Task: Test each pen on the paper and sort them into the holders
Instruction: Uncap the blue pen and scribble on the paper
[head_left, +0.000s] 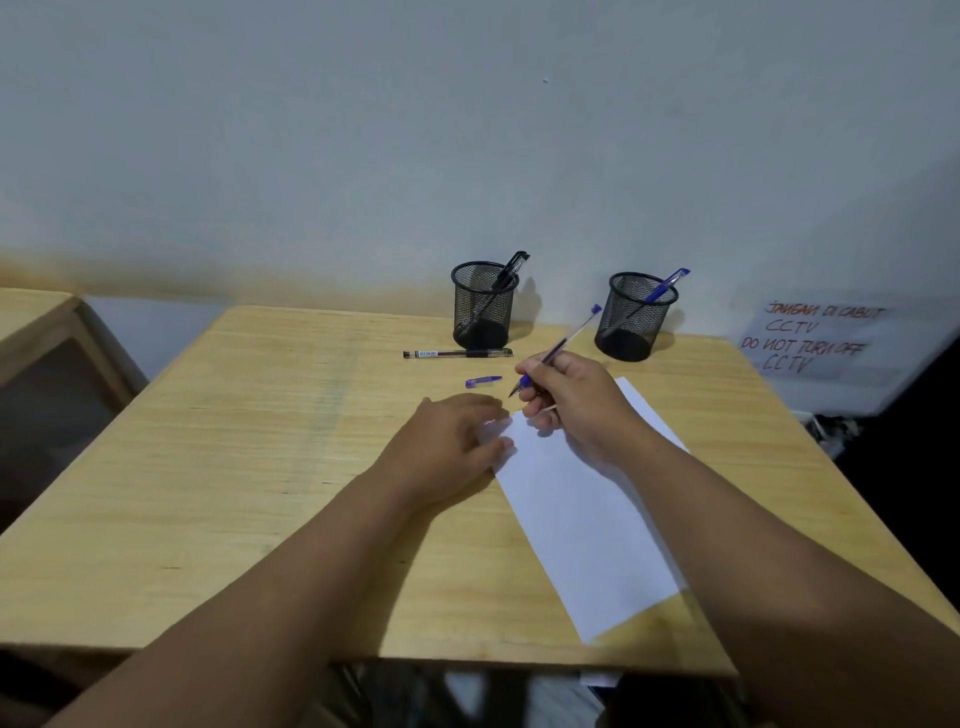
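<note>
My right hand (569, 395) grips an uncapped blue pen (563, 343) in a writing hold, its tip just beyond the far left corner of the white paper (582, 514). My left hand (457, 436) lies flat with fingertips pressing on the paper's left edge. The pen's blue cap (483, 382) lies on the table beyond my left hand. A black pen (457, 354) lies in front of the left mesh holder (484, 306), which holds black pens. The right mesh holder (635, 317) holds a blue pen (665, 286).
The wooden table (260, 467) stands against a pale wall. A handwritten CCTV notice (821, 338) leans at the far right past the table edge. Another wooden table (31, 322) stands at the left.
</note>
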